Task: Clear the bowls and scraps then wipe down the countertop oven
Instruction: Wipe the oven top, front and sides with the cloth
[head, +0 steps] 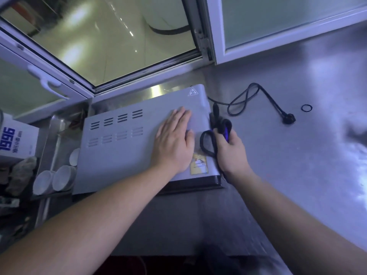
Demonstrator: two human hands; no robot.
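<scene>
A silver countertop oven [119, 155] stands on the steel counter [288, 175], seen from above, with vent slots and a hot-surface sticker on its top. My left hand [172, 143] lies flat on the oven's top, fingers straight and spread toward the back right corner. At the oven's right edge, my right hand [232, 153] grips a pair of black and blue scissors [222, 126]; one black handle loop sticks out over the oven top. Several white bowls [63, 177] lie on their sides in a metal tray just left of the oven.
The oven's black power cord [246, 98] and plug [289, 119] lie loose on the counter to the right, with a small black ring [306, 108] beyond. A white box marked 1996 [15, 141] stands at far left. An open window [119, 46] is behind the oven.
</scene>
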